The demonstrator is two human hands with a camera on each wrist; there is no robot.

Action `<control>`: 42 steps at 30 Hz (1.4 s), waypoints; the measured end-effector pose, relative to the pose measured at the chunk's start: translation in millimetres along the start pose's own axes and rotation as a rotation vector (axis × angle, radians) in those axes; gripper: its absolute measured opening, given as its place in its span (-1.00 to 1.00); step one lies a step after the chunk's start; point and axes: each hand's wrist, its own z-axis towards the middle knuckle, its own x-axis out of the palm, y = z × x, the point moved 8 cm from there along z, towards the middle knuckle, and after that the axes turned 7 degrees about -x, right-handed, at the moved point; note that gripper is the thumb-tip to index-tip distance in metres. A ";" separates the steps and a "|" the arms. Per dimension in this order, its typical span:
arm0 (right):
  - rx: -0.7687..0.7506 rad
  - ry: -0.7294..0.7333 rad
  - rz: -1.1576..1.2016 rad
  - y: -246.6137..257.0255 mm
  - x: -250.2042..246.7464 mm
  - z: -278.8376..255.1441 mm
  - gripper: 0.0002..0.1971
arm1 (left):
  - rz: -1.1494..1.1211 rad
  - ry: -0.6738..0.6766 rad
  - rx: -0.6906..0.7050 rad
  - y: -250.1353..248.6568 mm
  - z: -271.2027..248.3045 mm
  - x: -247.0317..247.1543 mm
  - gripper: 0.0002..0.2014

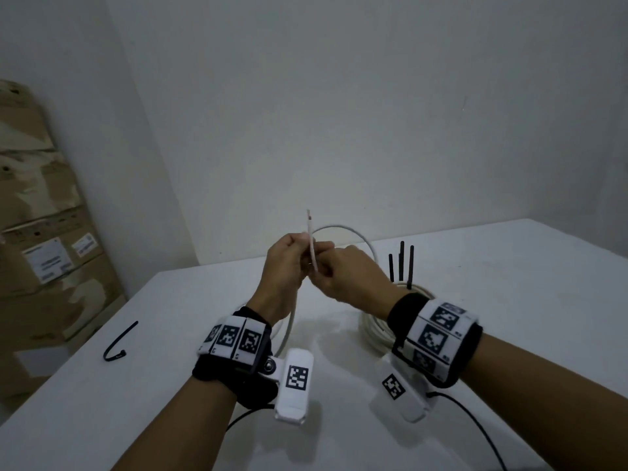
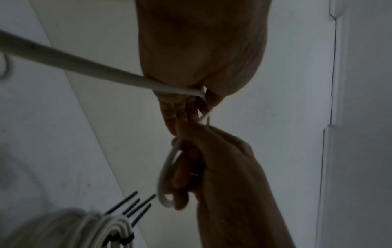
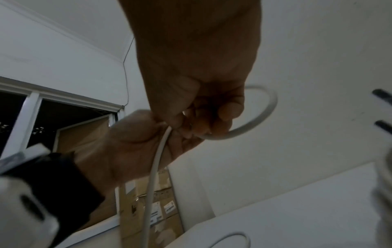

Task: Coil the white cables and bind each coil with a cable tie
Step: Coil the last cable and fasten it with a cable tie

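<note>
While both hands meet above the bench (image 1: 509, 300), the left hand (image 1: 285, 263) is curled around the white cable (image 1: 312, 249), thumb and fingers pinching it just below its free end. That end pokes upward past the knuckles, a little stripped tip showing at the top. The right hand (image 1: 343, 270) presses in knuckle to knuckle against the left, fingers clenched on the same cable. From the right wrist view you see the cable leave the right hand's fingers (image 3: 229, 110) in a tight loop that swings out and back into the grip. From the left wrist view the cable runs in taut from the side, bends under the left hand's fingers (image 2: 184, 107) and passes straight into the right hand (image 2: 212, 151). Below the left wrist the cable drops down to the bench and trails toward the person.

Just under the right wrist sits a finished cable coil (image 1: 373, 331), flat on the bench, with black cable tie tails (image 1: 402, 260) standing up beyond the right hand; a black tie band (image 2: 127, 240) clamps its strands. Well off to the left of the left hand a loose black cable tie (image 1: 120, 343) lies curved on the bench. Farther left, stacked cardboard boxes (image 1: 44, 239) stand against the wall.
</note>
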 end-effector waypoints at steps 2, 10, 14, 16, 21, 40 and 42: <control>0.003 -0.007 0.007 5.4 6.0 1.6 -0.82 | 0.024 -0.009 0.010 -4.5 -2.1 4.6 -0.79; -0.110 0.018 -0.181 21.9 -17.7 -3.0 -0.67 | 0.106 -0.071 0.000 -13.7 0.3 -10.1 -0.83; -0.210 -0.387 -0.141 15.4 -67.7 -4.9 -0.82 | 0.147 0.033 -0.001 -20.9 1.7 -14.6 -0.82; -0.332 -0.357 -0.274 14.6 -65.2 1.4 -0.73 | 0.166 0.079 -0.020 -22.9 0.4 -13.1 -0.80; -0.578 -0.389 -0.674 25.5 -51.1 2.4 -0.86 | 0.138 0.168 -0.054 -24.6 -7.5 -4.5 -0.80; 0.163 -0.334 0.606 -38.3 -25.2 -5.5 -0.74 | 0.055 0.137 -0.010 -11.3 -17.6 -15.6 -0.83; 0.142 -0.350 0.581 -37.5 -25.9 -6.0 -0.75 | 0.092 0.138 -0.056 -11.9 -16.3 -16.0 -0.81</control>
